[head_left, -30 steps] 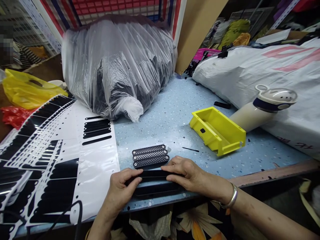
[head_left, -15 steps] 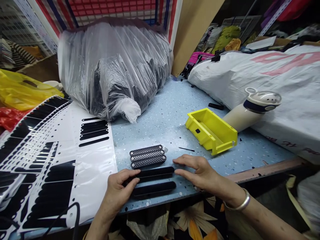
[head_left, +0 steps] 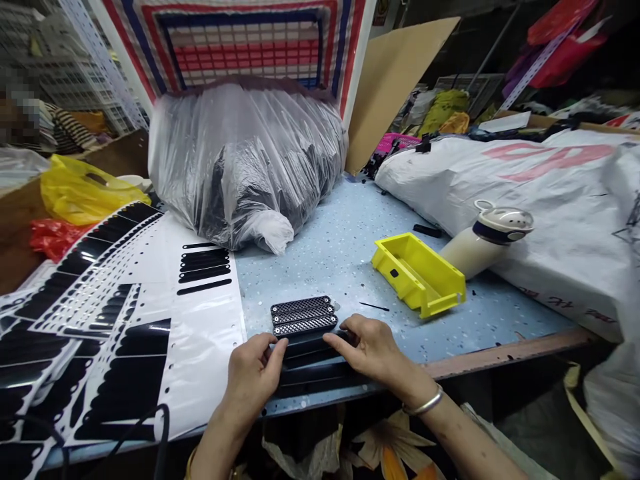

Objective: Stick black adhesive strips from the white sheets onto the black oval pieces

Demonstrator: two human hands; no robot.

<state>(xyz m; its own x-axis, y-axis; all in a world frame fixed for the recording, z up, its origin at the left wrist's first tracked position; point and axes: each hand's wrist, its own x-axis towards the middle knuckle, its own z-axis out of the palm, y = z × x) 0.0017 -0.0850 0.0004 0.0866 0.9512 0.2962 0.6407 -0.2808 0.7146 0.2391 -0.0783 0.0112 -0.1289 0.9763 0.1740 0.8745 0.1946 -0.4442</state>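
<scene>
Near the table's front edge, the upper of two long black bars (head_left: 311,349) lies between my hands. My left hand (head_left: 254,365) is closed, thumb and index finger pinching at the bar's left end. My right hand (head_left: 373,345) has its fingers curled and its thumb on the right end, partly covering it. Below, parallel, lies the lower black bar (head_left: 320,380). Just beyond my fingertips several black pieces with a silver diamond pattern (head_left: 304,316) and screws at their ends lie side by side. A thin black strip (head_left: 374,307) rests past my right hand.
A yellow bin (head_left: 420,277) and a cream bottle (head_left: 470,250) leaning on a white sack (head_left: 550,220) stand to the right. White sheets with black strips (head_left: 200,360) cover the left. A large plastic bag of dark items (head_left: 240,160) sits at the back.
My right hand has moved left and its fingers have closed in on the upper bar's right end. My left hand stays at the left end. The view has tilted up slightly.
</scene>
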